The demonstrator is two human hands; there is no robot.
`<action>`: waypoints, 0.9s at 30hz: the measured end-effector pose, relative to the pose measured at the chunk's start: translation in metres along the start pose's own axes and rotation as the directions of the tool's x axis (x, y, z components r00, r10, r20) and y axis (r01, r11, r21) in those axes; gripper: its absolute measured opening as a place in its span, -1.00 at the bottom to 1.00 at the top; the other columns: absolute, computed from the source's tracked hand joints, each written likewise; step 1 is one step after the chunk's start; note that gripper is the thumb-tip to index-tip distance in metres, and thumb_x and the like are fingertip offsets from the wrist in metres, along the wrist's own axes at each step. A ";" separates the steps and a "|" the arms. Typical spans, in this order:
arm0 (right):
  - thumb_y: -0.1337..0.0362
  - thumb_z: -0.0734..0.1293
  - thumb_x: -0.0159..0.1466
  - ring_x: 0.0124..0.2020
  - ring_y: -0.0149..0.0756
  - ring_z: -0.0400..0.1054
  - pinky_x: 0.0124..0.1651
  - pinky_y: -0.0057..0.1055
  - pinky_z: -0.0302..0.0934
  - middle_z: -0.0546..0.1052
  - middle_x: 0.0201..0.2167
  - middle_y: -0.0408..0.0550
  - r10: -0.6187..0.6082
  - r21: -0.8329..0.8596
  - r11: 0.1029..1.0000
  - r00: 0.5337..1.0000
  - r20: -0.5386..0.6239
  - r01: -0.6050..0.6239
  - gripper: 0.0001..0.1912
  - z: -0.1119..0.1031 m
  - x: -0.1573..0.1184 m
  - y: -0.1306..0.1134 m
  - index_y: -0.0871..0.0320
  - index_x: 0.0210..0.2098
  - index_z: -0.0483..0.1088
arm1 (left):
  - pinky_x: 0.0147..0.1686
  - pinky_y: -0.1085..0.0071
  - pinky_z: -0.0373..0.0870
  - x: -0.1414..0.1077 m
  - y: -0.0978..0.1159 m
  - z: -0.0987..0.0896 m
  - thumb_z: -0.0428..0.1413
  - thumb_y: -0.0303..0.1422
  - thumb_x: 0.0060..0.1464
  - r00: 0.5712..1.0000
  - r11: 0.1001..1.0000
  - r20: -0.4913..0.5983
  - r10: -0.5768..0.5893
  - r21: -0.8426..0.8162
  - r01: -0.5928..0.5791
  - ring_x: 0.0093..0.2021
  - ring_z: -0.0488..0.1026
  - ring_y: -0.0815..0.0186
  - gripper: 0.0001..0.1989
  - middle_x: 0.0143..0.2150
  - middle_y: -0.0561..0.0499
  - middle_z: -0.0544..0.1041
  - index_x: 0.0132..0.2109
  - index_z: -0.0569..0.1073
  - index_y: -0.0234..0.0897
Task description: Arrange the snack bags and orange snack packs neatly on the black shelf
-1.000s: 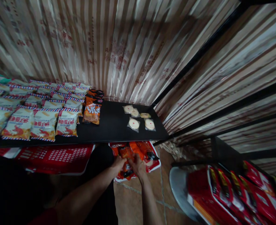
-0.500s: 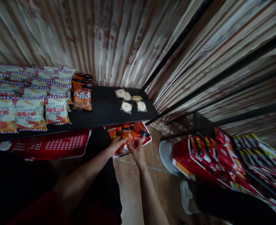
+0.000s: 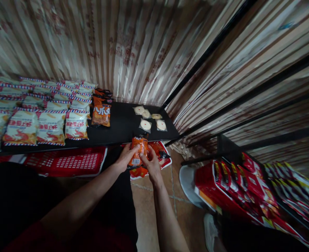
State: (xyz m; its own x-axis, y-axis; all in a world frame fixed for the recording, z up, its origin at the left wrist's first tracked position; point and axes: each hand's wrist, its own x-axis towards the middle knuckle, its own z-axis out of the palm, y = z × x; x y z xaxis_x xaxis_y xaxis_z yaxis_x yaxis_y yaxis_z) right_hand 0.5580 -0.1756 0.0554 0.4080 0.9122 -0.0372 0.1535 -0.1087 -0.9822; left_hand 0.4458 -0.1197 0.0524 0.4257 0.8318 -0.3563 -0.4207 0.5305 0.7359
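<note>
Between my two hands is an orange snack bag (image 3: pixel 138 145), held just above a red basket (image 3: pixel 169 159) at the shelf's front edge. My left hand (image 3: pixel 125 157) grips its left side, thumb on the front. On its other side my right hand (image 3: pixel 151 161) is closed round the edge. More orange bags (image 3: pixel 156 149) lie in the basket underneath, partly hidden by my hands. On the black shelf (image 3: pixel 123 119), another orange snack bag (image 3: pixel 101 113) stands upright at the end of rows of white snack bags (image 3: pixel 51 126).
Several round, pale, clear-wrapped items (image 3: pixel 145 124) lie on the shelf's right part. A second red basket (image 3: pixel 78 161) sits under the shelf. At right are a red basket of red packets (image 3: pixel 209 178), a grey stool (image 3: pixel 187 178) and a person's shoe (image 3: pixel 210 231). Black poles cross before the curtain.
Both hands have lifted the orange snack bag up out of the basket toward the shelf's front edge. The view has shifted slightly, so the shelf appears farther right.
</note>
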 end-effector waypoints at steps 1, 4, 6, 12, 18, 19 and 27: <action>0.08 0.40 0.05 -0.09 -0.19 0.40 -0.08 -0.28 0.33 0.49 -0.07 0.03 0.032 0.055 0.998 0.998 0.058 -0.035 -0.30 0.007 0.000 -0.004 0.15 0.13 0.20 | -0.30 0.36 0.47 -0.003 0.006 -0.005 0.24 -0.16 -0.10 1.000 1.000 -0.025 0.009 0.002 -0.009 -0.25 0.54 0.19 -0.50 -0.16 -0.14 0.55 -0.04 0.39 -0.35; 0.08 0.40 0.07 -0.09 -0.25 0.41 -0.08 -0.34 0.33 0.48 -0.06 -0.03 0.079 0.175 0.978 0.976 0.202 -0.116 -0.38 0.029 0.001 -0.011 0.09 0.08 0.23 | -0.30 0.35 0.48 -0.012 0.021 -0.023 0.24 -0.17 -0.08 0.989 0.999 -0.139 0.041 0.035 -0.037 -0.24 0.53 0.20 -0.48 -0.10 -0.17 0.53 -0.01 0.34 -0.34; 0.06 0.39 0.08 -0.13 -0.28 0.42 -0.10 -0.36 0.34 0.49 -0.09 -0.06 0.087 0.241 0.959 0.966 0.244 -0.148 -0.45 0.044 0.004 -0.012 0.09 0.02 0.27 | -0.29 0.35 0.48 -0.016 0.028 -0.035 0.24 -0.18 -0.07 0.980 0.997 -0.191 0.058 0.054 -0.049 -0.24 0.53 0.21 -0.51 -0.11 -0.16 0.53 -0.03 0.34 -0.33; 0.03 0.39 0.05 -0.21 -0.26 0.46 -0.12 -0.32 0.34 0.54 -0.21 -0.04 0.121 0.383 0.894 0.948 0.295 -0.233 -0.49 0.078 0.018 -0.022 0.16 -0.08 0.32 | -0.15 0.36 0.45 -0.026 0.037 -0.060 0.25 -0.26 -0.07 0.966 0.988 -0.212 0.145 0.083 -0.130 -0.14 0.51 0.24 -0.57 -0.08 -0.12 0.52 -0.06 0.36 -0.31; 0.06 0.44 -0.01 -0.20 -0.24 0.45 -0.13 -0.35 0.33 0.56 -0.29 -0.08 0.097 0.443 0.862 0.937 0.335 -0.247 -0.56 0.093 0.018 -0.033 0.16 -0.20 0.38 | -0.10 0.31 0.43 -0.035 0.041 -0.071 0.26 -0.27 -0.11 0.967 0.980 -0.175 0.188 0.097 -0.173 -0.08 0.48 0.21 -0.53 -0.04 -0.11 0.51 -0.04 0.35 -0.29; 0.06 0.44 -0.01 -0.22 -0.25 0.45 -0.14 -0.35 0.33 0.56 -0.30 -0.08 0.103 0.453 0.855 0.938 0.331 -0.254 -0.57 0.095 0.017 -0.034 0.15 -0.22 0.39 | -0.09 0.31 0.42 -0.037 0.042 -0.072 0.27 -0.27 -0.11 0.967 0.979 -0.166 0.193 0.103 -0.177 -0.08 0.48 0.20 -0.53 -0.05 -0.11 0.51 -0.04 0.35 -0.29; 0.11 0.46 -0.01 -0.33 -0.32 0.44 -0.19 -0.39 0.32 0.55 -0.33 -0.14 0.081 0.486 0.844 0.950 0.300 -0.226 -0.62 0.102 0.012 -0.037 0.10 -0.23 0.39 | -0.05 0.27 0.38 -0.039 0.046 -0.073 0.28 -0.24 -0.16 0.958 0.966 -0.150 0.245 0.124 -0.228 -0.06 0.46 0.19 -0.50 -0.04 -0.08 0.50 -0.05 0.36 -0.25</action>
State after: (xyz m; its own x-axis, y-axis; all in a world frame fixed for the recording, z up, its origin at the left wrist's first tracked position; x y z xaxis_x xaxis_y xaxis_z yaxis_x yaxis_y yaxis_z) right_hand 0.4655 -0.1199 0.0724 0.1301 0.9767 -0.1706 -0.4000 -0.1057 -0.9104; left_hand 0.3514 -0.1161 0.0578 0.1849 0.9511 -0.2473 -0.4038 0.3029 0.8633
